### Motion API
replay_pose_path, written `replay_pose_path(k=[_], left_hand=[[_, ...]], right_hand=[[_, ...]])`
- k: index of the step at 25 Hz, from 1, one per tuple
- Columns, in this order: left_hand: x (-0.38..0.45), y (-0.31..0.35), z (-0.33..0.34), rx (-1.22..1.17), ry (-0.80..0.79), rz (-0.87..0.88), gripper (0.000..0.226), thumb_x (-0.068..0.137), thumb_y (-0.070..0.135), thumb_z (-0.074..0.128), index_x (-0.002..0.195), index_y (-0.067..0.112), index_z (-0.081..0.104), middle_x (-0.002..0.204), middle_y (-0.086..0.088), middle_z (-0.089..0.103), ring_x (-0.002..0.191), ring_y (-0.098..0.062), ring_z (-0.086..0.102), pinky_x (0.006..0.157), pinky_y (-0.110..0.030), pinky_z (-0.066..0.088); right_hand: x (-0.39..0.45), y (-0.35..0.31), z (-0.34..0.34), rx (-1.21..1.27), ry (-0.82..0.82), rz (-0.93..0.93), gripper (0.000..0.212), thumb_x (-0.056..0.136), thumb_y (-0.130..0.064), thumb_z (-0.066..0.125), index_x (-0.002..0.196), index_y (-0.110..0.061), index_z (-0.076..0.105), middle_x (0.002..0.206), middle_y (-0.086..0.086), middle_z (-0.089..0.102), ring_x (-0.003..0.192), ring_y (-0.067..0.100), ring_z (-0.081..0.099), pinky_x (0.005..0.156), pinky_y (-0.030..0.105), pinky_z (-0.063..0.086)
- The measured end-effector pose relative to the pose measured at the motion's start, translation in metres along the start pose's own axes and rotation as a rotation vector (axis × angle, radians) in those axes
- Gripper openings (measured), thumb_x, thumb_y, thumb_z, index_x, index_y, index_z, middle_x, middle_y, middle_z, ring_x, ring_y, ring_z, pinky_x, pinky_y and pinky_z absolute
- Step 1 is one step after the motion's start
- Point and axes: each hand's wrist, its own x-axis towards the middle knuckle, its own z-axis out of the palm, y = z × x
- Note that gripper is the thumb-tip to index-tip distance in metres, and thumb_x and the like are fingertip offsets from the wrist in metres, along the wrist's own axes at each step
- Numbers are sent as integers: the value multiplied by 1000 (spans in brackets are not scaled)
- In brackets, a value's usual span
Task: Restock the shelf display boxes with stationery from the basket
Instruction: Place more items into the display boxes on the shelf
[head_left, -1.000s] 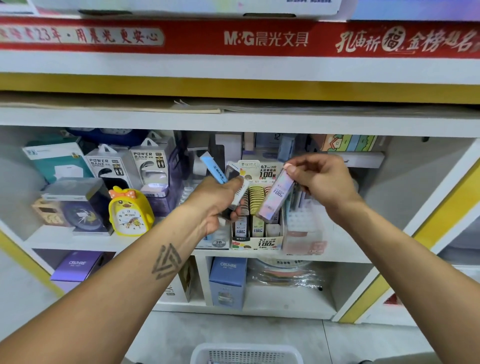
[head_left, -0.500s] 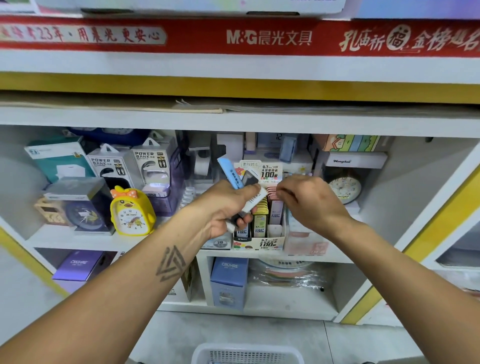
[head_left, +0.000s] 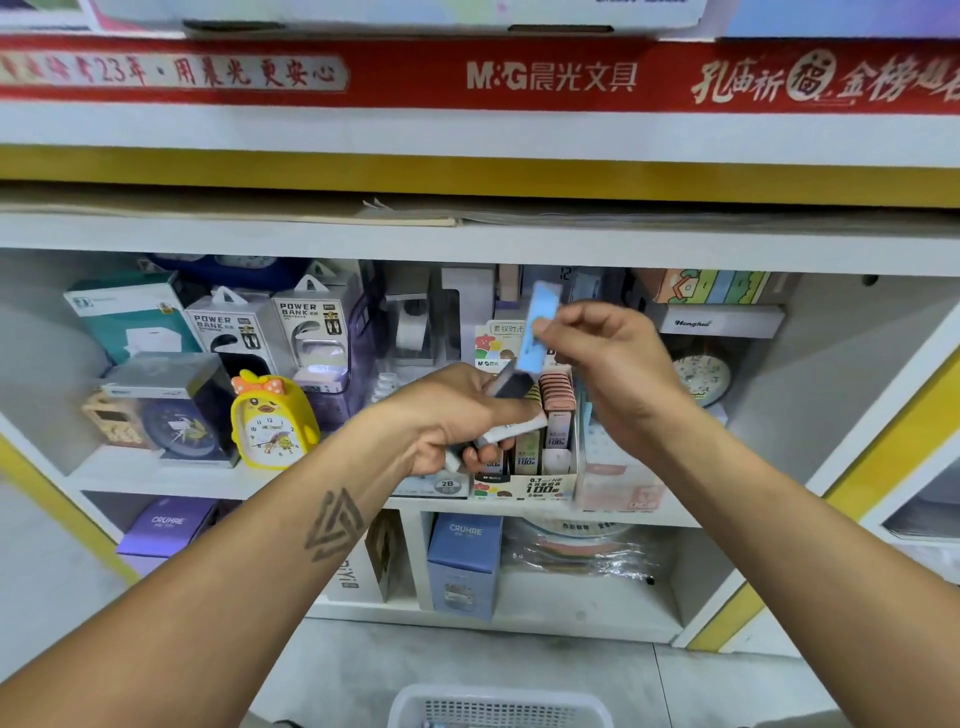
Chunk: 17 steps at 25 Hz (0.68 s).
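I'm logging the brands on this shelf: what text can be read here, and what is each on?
"M&G" plus Chinese characters: red banner strip.
"POWER BANK": two white hanging packs.
"CRUHRE": purple box and blue box below.
"Henghui": white box edge.
"2B": clear front label.
"100": cardboard lead display box.
Smaller print is blurred.

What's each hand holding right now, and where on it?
The right hand pinches a flat light-blue plastic lead case at mid-length. The left hand grips several slim dark and white lead cases around their lower halves.
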Motion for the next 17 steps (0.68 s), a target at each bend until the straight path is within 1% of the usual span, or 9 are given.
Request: replay_pose_path(k=[2, 4, 6, 7, 9, 10, 13, 15, 17], left_hand=[[-5, 2, -16, -81, 117, -13, 17, 90, 18, 71, 92, 6, 59, 52, -7, 55, 35, -11, 43, 34, -15, 30], [-8, 2, -35, -220, 288, 21, 15, 93, 16, 67, 93, 5, 57, 56, -9, 54, 34, -12, 42, 36, -14, 28], [-11, 1, -55, -326, 423, 59, 13, 96, 16, 64, 95, 5, 57, 61, -12, 53, 35, -13, 41, 38, -14, 26], [-13, -1, -63, -350, 460, 71, 14, 96, 16, 63, 96, 4, 56, 60, -12, 53, 35, -14, 41, 38, -15, 26], [-19, -6, -73, -367, 477, 77, 14, 97, 16, 62, 93, 3, 56, 57, -11, 53, 35, -14, 40, 37, -15, 27], [-22, -9, -77, -366, 470, 76, 15, 97, 15, 61, 91, 3, 55, 55, -10, 53, 35, -13, 40, 36, -15, 27], [-30, -22, -86, -347, 441, 61, 19, 97, 15, 60, 85, 1, 57, 54, -10, 54, 36, -13, 41, 34, -16, 27], [-33, -28, -93, -345, 427, 52, 19, 97, 16, 61, 85, 1, 59, 57, -10, 54, 37, -13, 41, 34, -16, 27], [-35, -30, -98, -352, 420, 46, 17, 96, 16, 61, 91, 0, 60, 62, -12, 54, 37, -13, 40, 33, -16, 27]], right_hand=[[4, -1, -5, -16, 8, -7, 16, 87, -4, 74, 98, -9, 63, 73, 6, 67, 68, 16, 63, 71, 28, 53], [4, 5, 1, -214, -43, -58, 30, 87, -2, 73, 110, -15, 57, 71, 1, 64, 65, 13, 63, 67, 24, 55], [4, 13, 14, -395, -86, -124, 34, 88, -4, 74, 113, -21, 58, 73, -9, 63, 62, 7, 62, 66, 22, 56], [4, 17, 20, -472, -92, -155, 33, 88, -8, 75, 112, -24, 59, 79, -11, 64, 65, 5, 65, 67, 24, 58], [5, 22, 30, -556, -110, -205, 25, 88, -13, 76, 101, -27, 61, 90, -10, 64, 72, 8, 69, 71, 29, 60], [6, 25, 35, -578, -125, -227, 22, 87, -15, 76, 95, -28, 60, 90, -10, 64, 74, 8, 68, 72, 30, 59], [9, 37, 52, -756, -164, -323, 17, 87, -20, 77, 81, -25, 62, 75, -12, 66, 73, 5, 64, 69, 29, 56], [10, 46, 61, -850, -189, -353, 12, 88, -21, 76, 83, -23, 65, 73, -11, 65, 72, 6, 62, 70, 35, 55], [13, 50, 66, -879, -201, -355, 8, 90, -20, 74, 90, -21, 66, 78, -11, 65, 74, 5, 62, 73, 35, 56]])
